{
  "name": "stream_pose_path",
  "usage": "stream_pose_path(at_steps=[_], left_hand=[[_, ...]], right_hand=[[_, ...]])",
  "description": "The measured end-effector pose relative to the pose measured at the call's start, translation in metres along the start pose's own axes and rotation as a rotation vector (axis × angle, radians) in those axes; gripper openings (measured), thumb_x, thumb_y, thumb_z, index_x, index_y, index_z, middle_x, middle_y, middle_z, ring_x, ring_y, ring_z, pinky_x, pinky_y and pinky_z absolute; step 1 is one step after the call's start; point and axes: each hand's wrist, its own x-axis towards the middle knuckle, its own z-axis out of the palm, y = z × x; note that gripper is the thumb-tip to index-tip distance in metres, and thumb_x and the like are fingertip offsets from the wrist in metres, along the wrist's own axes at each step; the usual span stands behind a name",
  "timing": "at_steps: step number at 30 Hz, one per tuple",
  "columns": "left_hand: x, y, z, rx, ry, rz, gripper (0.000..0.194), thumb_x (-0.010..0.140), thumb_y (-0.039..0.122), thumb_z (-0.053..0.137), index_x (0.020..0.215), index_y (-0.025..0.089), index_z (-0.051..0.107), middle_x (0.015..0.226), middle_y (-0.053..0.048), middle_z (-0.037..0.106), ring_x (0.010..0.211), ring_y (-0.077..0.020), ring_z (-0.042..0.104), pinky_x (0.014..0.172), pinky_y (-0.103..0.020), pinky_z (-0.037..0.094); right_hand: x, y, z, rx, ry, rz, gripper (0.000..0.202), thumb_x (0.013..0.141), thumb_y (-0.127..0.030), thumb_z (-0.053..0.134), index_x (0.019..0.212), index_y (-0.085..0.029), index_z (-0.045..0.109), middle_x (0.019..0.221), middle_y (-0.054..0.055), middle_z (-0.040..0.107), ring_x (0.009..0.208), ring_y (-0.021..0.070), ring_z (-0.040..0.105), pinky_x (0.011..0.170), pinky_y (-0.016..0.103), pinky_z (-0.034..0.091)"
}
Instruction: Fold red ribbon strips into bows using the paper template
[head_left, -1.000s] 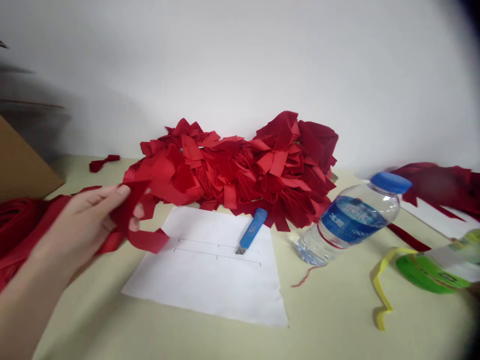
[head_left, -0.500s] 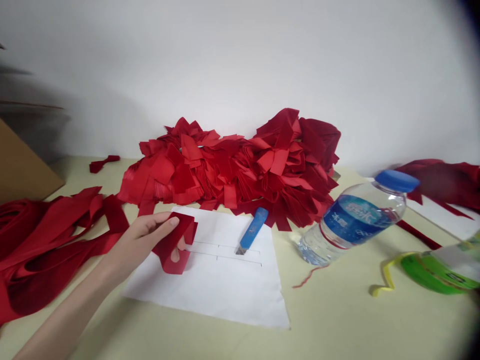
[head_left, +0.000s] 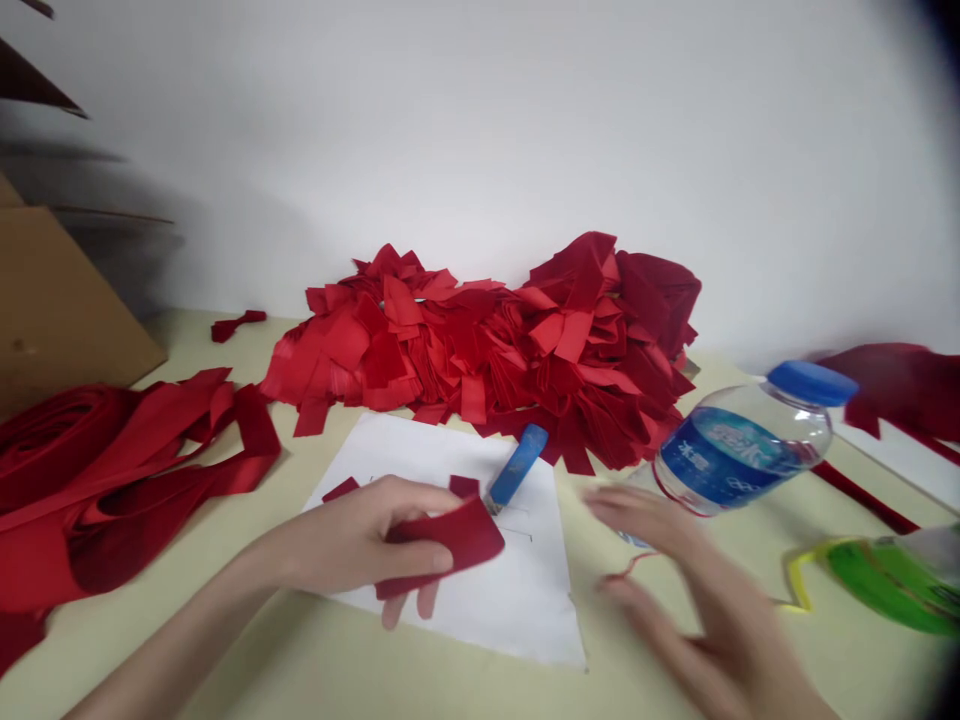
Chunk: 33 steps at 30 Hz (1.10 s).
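Note:
My left hand (head_left: pixel 352 540) grips a piece of red ribbon (head_left: pixel 469 540), thumb on top and fingers beneath, above a white sheet of paper (head_left: pixel 517 620) with drawn lines. Smaller red ends of ribbon show behind that hand; whether they belong to the same piece I cannot tell. A blue utility knife (head_left: pixel 519 468) lies on the paper just beyond the ribbon. To the right, my right hand (head_left: pixel 697 600) is blurred by motion, fingers apart and holding nothing. It partly covers the lower end of a water bottle (head_left: pixel 724 455) with a blue cap.
A large heap of cut red ribbon pieces (head_left: pixel 480 350) lies against the wall. Long red ribbon (head_left: pixel 150 450) is piled at left beside a cardboard box (head_left: pixel 67 310). On the right are a green-labelled container (head_left: pixel 889 580) and more red fabric (head_left: pixel 900 385).
My left hand has moved right and down with the ribbon, now held flatter. My right hand has come into view from the right. The view has shifted slightly left.

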Motion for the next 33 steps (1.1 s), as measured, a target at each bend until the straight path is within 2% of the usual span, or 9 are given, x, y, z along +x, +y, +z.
stream_pose_path(at_steps=[2,4,7,9,13,20,24,30,33], left_hand=[[0.005,0.003,0.006,0.017,-0.066,0.022,0.012,0.085,0.024,0.047,0.083,0.018,0.057,0.069,-0.001,0.067,0.044,-0.0081,0.056,0.041,-0.017,0.037],[0.008,0.003,0.009,0.039,-0.08,0.027,0.014,0.083,0.023,0.048,0.075,0.017,0.057,0.069,-0.001,0.067,0.044,-0.0082,0.056,0.04,-0.017,0.035],[0.007,0.001,0.003,0.053,-0.038,-0.015,0.015,0.081,0.025,0.051,0.07,0.017,0.057,0.066,0.0,0.067,0.044,-0.0077,0.056,0.041,-0.016,0.036],[0.004,-0.005,-0.009,0.031,-0.008,-0.051,0.016,0.08,0.03,0.055,0.07,0.017,0.059,0.063,0.0,0.066,0.044,-0.0083,0.056,0.044,-0.018,0.04],[-0.008,-0.026,-0.045,0.077,0.104,-0.084,0.018,0.075,0.035,0.062,0.071,0.017,0.061,0.064,0.0,0.065,0.047,-0.0102,0.056,0.048,-0.022,0.043],[-0.026,-0.062,-0.088,0.44,0.424,-0.155,0.014,0.07,0.034,0.061,0.071,0.02,0.06,0.065,0.003,0.058,0.062,-0.0145,0.053,0.056,-0.022,0.039],[-0.03,-0.073,-0.094,0.528,0.59,-0.181,0.023,0.07,0.039,0.06,0.065,0.02,0.049,0.061,0.004,0.055,0.058,-0.014,0.051,0.051,-0.022,0.034],[-0.024,-0.074,-0.079,0.338,0.449,-0.141,0.027,0.081,0.042,0.05,0.07,0.022,0.035,0.063,0.006,0.047,0.055,-0.0115,0.049,0.052,-0.022,0.035],[-0.022,-0.069,-0.073,0.363,0.41,-0.092,0.024,0.078,0.038,0.057,0.071,0.021,0.042,0.066,0.006,0.042,0.059,-0.0111,0.046,0.055,-0.021,0.035]], right_hand=[[0.039,-0.012,0.009,0.143,-0.183,-0.111,0.059,0.083,-0.038,0.056,0.136,-0.029,0.03,0.136,0.006,0.04,0.126,0.0247,0.035,0.103,0.04,0.033],[0.071,-0.019,0.014,0.326,-0.463,-0.17,0.066,0.079,-0.04,0.061,0.136,-0.025,0.031,0.12,0.005,0.054,0.112,0.0207,0.05,0.094,0.033,0.042],[0.093,-0.013,0.011,0.389,-0.659,-0.088,0.03,0.079,-0.042,0.06,0.097,-0.019,0.061,0.089,0.001,0.063,0.082,0.015,0.059,0.072,0.024,0.046],[0.093,-0.002,0.004,0.411,-0.646,-0.023,0.027,0.078,-0.044,0.059,0.082,-0.017,0.062,0.084,0.001,0.062,0.075,0.0132,0.057,0.065,0.023,0.044],[0.083,0.024,-0.009,0.383,-0.485,0.06,0.025,0.081,-0.041,0.057,0.08,-0.017,0.061,0.08,0.001,0.06,0.069,0.0119,0.055,0.061,0.023,0.042],[0.078,0.051,-0.012,-0.034,-0.373,0.041,0.011,0.082,-0.023,0.051,0.076,-0.02,0.06,0.082,0.0,0.061,0.067,0.0119,0.054,0.061,0.024,0.04],[0.073,0.066,-0.012,-0.258,-0.342,0.075,0.012,0.078,-0.016,0.049,0.073,-0.021,0.058,0.079,0.0,0.061,0.067,0.0129,0.055,0.058,0.024,0.037],[0.071,0.097,-0.014,-0.561,-0.287,0.173,0.015,0.075,-0.014,0.047,0.073,-0.021,0.06,0.075,0.001,0.062,0.064,0.0148,0.056,0.052,0.024,0.031],[0.07,0.105,-0.014,-0.634,-0.255,0.242,0.019,0.076,-0.016,0.046,0.076,-0.023,0.063,0.071,0.002,0.064,0.061,0.0163,0.057,0.05,0.024,0.03]])
